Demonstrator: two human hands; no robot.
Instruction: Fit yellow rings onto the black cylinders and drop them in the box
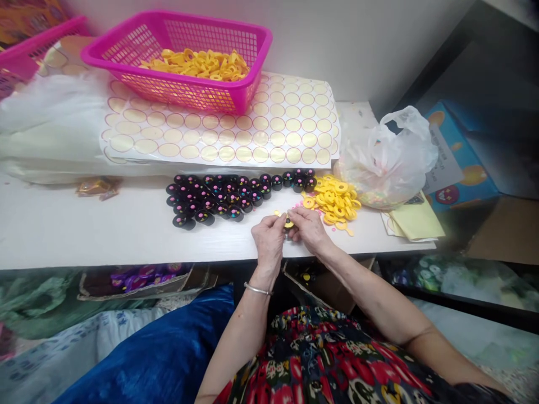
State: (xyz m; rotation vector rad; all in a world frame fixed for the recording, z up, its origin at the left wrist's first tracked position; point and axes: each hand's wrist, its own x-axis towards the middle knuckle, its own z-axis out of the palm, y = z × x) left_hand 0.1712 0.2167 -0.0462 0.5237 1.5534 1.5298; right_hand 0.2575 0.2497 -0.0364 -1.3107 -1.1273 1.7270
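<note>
Near the table's front edge, my left hand (269,233) and my right hand (309,227) meet with fingers pinched around one small piece. It is a yellow plastic ring (288,223) with a dark centre; its underside is hidden by my fingers. To the left of my hands stand rows of small black round cups (219,196) with pink and other coloured beads inside. On the right, close to my right hand, lies a heap of yellow ring-shaped pieces with tabs (334,199). Several tiny pink bits (334,229) are scattered beside that heap.
A pink basket (252,84) holding yellow pieces stands at the back on sheets of round stickers (290,123). A knotted white plastic bag (391,157) and folded yellow paper (415,219) are at the right. A small wrapped packet (97,187) lies left. Boxes sit below the table edge.
</note>
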